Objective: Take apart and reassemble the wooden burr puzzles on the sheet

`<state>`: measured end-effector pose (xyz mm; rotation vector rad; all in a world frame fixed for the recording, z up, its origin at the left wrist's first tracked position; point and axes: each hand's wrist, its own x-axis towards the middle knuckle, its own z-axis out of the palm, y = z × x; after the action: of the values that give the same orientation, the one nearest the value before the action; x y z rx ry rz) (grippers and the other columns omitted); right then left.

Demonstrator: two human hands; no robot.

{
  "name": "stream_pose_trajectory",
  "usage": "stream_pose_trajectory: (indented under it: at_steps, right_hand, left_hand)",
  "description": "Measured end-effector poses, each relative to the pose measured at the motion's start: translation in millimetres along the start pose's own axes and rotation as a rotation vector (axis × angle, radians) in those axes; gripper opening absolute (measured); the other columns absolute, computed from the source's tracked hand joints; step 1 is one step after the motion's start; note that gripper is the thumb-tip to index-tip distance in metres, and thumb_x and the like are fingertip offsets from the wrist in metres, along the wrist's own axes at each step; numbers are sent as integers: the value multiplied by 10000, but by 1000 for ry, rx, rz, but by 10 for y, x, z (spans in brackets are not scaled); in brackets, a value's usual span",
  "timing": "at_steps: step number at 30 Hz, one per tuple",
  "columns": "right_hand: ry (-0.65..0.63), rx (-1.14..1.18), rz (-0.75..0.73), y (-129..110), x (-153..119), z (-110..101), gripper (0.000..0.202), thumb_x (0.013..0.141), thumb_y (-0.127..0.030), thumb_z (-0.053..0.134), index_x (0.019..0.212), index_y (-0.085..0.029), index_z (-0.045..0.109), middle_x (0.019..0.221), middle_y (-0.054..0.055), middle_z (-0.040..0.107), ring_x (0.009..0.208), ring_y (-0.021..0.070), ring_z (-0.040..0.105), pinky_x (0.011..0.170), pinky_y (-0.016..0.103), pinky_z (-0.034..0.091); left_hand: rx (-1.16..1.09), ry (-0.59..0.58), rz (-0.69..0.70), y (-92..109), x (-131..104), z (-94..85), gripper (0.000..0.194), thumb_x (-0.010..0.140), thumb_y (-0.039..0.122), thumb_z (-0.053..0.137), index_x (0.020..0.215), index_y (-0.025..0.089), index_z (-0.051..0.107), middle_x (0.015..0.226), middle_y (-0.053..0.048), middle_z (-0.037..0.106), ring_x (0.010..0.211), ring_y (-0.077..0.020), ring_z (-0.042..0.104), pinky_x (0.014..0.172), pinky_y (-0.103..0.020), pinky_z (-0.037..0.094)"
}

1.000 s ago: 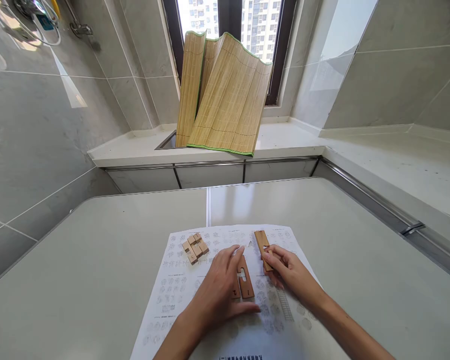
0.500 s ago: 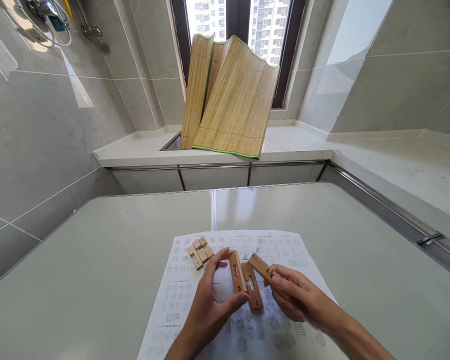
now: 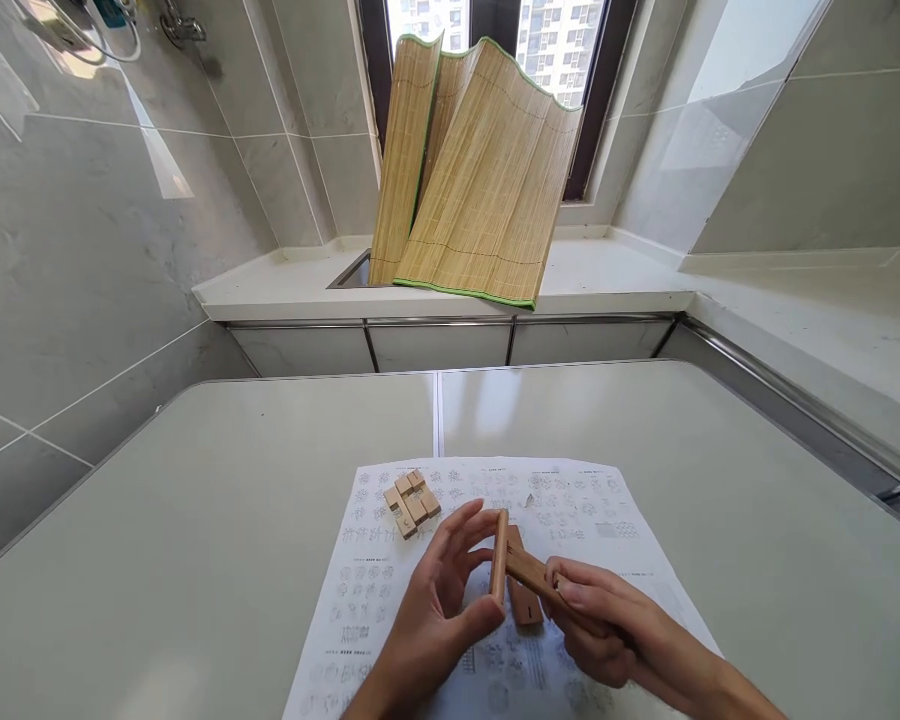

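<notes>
Strip on edge, long axis near–far, clasped btwn thumb & fingers of L hand. Bar pinched by R hand, to R of strip; axis slants near-R to far-L, tip at strip's R side, contact unclear. Piece "1" partly under bar, on sheet; block cluster far-L, nearer L hand; counter below.

My left hand holds a thin wood piece up on its edge. My right hand holds a wood stick. A flat wood block lies on the paper.
</notes>
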<state>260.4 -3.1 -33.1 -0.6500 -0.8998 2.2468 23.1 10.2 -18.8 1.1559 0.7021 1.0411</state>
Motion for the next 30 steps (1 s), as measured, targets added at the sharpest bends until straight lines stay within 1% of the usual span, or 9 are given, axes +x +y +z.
stream_pose_trajectory:
  at_steps: [4,7,9,15,18,21,25,28,30]
  right_hand:
    - [1,-21,3,-19,-21,-5,359,978,-516,662,896,-189,537,547,-124,278,436,43,151,424,195,152]
    - [-6,-35,8,-29,-33,-22,363,977,-524,663,900,-191,540,550,-119,298,439,45,163,427,195,151]
    - [-9,-43,10,-33,-37,-30,350,978,-516,665,925,-187,557,557,-116,304,440,46,177,427,195,149]
    - [-23,-61,18,-55,-30,-11,357,975,-514,673,985,-167,592,571,-117,292,448,49,191,422,197,149]
    - [-23,-61,17,-59,-21,6,370,974,-531,671,975,-173,578,558,-126,280,447,49,173,425,201,141]
    - [-1,-85,-18,-41,3,26,382,980,-546,658,941,-181,553,550,-129,280,446,48,158,430,209,134]
    - [-7,-116,-28,-3,37,52,393,983,-559,652,919,-198,511,554,-125,292,452,51,167,434,215,125]
    - [-31,-143,3,-1,30,66,389,990,-565,641,967,-196,520,572,-118,304,459,55,179,432,218,124]
    - [-28,-154,6,-15,15,77,373,1004,-551,628,973,-195,521,580,-114,311,464,56,183,434,218,129]
  left_hand:
    - [1,-56,-8,53,24,-39,864,743,559,887,1487,297,533,1532,-167,551,1421,-430,494,1167,-598,400]
    - [14,-64,-30,79,35,-44,853,731,564,892,1471,292,565,1533,-167,556,1433,-436,482,1167,-595,404]
    - [2,-67,-45,86,39,-37,848,732,569,889,1468,290,573,1536,-166,556,1444,-434,469,1169,-594,404]
    - [-59,-136,-73,92,59,-44,828,773,566,860,1494,297,553,1554,-157,546,1400,-409,528,1176,-580,404]
    - [-47,-133,-43,74,57,-53,837,754,557,878,1484,294,565,1548,-156,553,1421,-418,505,1178,-574,404]
    - [2,-76,-13,27,18,-26,877,708,511,925,1478,302,564,1547,-153,554,1450,-429,466,1181,-579,402]
    - [90,-52,-31,-27,-58,47,940,649,418,982,1480,355,548,1543,-116,562,1502,-408,397,1254,-590,292]
    - [123,-81,-23,-30,-79,74,945,633,422,988,1471,372,555,1558,-94,540,1519,-396,369,1291,-590,195]
    - [135,-89,-11,-17,-72,76,922,639,431,983,1460,363,569,1592,-91,494,1523,-397,355,1295,-584,179]
